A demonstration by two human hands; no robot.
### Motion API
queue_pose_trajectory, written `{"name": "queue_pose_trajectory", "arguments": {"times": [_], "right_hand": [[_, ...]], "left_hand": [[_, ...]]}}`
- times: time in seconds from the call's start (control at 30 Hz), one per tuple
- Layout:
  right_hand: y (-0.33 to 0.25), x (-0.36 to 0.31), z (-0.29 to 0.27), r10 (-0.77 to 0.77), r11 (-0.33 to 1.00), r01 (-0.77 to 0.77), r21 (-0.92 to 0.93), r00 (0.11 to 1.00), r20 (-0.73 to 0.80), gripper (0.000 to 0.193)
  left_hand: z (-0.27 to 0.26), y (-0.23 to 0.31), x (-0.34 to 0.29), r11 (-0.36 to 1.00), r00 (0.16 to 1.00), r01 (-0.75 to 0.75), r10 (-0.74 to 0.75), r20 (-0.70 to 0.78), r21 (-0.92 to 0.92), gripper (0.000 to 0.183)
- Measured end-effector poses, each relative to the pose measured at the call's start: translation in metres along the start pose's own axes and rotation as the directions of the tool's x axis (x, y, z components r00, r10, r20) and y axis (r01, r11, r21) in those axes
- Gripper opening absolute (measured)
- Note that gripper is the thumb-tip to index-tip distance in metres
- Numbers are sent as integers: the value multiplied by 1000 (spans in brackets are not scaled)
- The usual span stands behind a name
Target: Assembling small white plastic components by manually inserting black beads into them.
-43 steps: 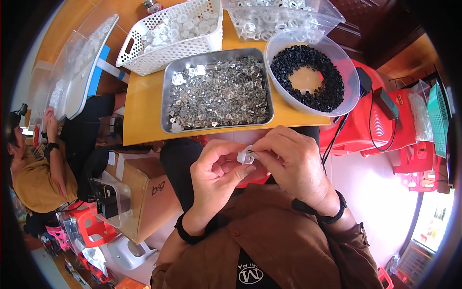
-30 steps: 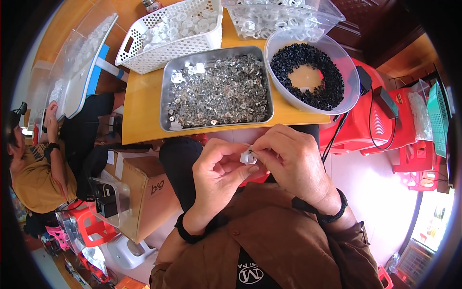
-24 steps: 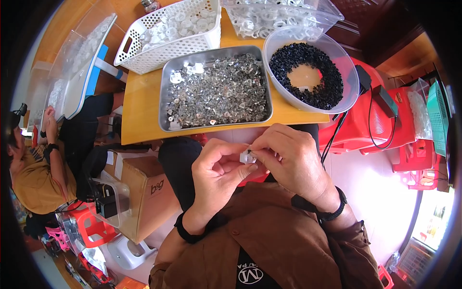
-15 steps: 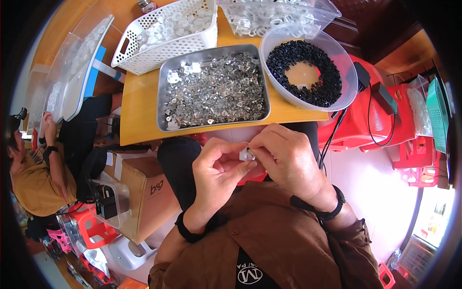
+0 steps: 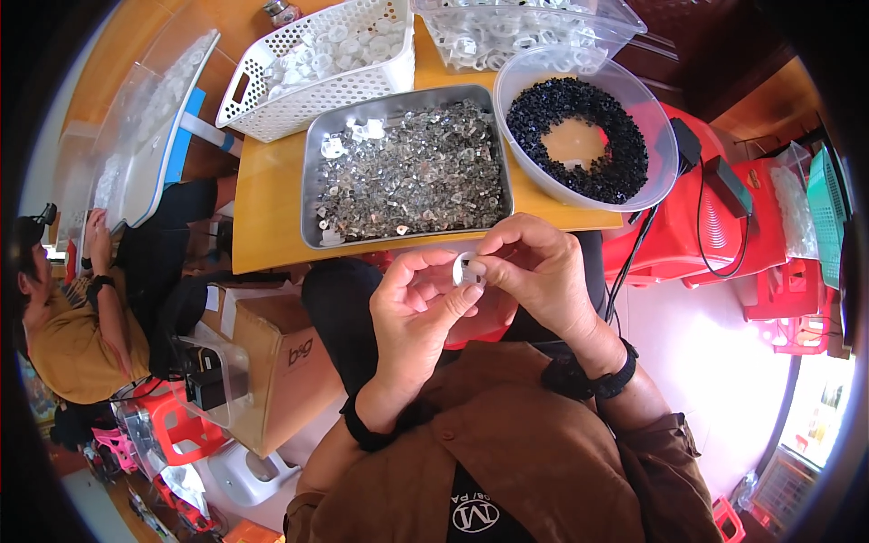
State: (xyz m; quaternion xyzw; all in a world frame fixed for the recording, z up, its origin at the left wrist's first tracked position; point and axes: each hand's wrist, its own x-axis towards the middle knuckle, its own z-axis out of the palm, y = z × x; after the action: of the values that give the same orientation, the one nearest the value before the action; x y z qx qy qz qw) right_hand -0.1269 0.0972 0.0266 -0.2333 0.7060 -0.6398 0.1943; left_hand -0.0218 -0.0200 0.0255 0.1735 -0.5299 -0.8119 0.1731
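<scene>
Near the table's front edge, my left hand [image 5: 409,317] pinches a small white ring-shaped plastic part [image 5: 460,270] between thumb and fingers. My right hand [image 5: 545,282] meets it from the other side, thumb and forefinger closed at the part's edge. A tiny dark spot shows in the part; I cannot make out whether it is a separate piece. Just beyond my hands, a metal tray [image 5: 311,195] holds many small shiny metal pieces and a few white parts. Right of it, a clear round bowl [image 5: 665,158] contains small black pieces [image 5: 625,118] heaped in a ring.
A white perforated basket [image 5: 337,107] and a clear plastic box [image 5: 620,27] of white parts stand at the back of the wooden table [image 5: 272,213]. Red stools [image 5: 692,244] stand right, a cardboard box [image 5: 285,371] left. A co-worker [image 5: 77,335] sits far left.
My hands have tilted the white part, so its round opening now shows more. My right hand has risen slightly. The view has shifted a little.
</scene>
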Motion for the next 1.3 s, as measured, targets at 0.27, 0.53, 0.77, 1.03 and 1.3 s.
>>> {"name": "queue_pose_trajectory", "arguments": {"times": [0.27,0.53,0.77,1.03,1.3], "right_hand": [[4,-5,-3,-35,993,35,116,999,-3,10],[0,-9,-5,-229,973,229,33,973,-10,13],[-4,-14,0,-186,982,188,32,982,-35,15],[-8,-16,-1,-174,985,174,7,984,-36,18],[-11,-22,-1,-147,987,149,64,989,-28,18]], "left_hand": [[-1,0,-1,996,997,3,-10,73,95,26],[2,2,-2,987,986,-120,106,126,105,14],[3,3,-4,968,978,-189,171,118,163,11],[4,7,-4,954,970,-221,194,147,202,14],[0,8,-5,922,953,-288,247,178,260,14]]}}
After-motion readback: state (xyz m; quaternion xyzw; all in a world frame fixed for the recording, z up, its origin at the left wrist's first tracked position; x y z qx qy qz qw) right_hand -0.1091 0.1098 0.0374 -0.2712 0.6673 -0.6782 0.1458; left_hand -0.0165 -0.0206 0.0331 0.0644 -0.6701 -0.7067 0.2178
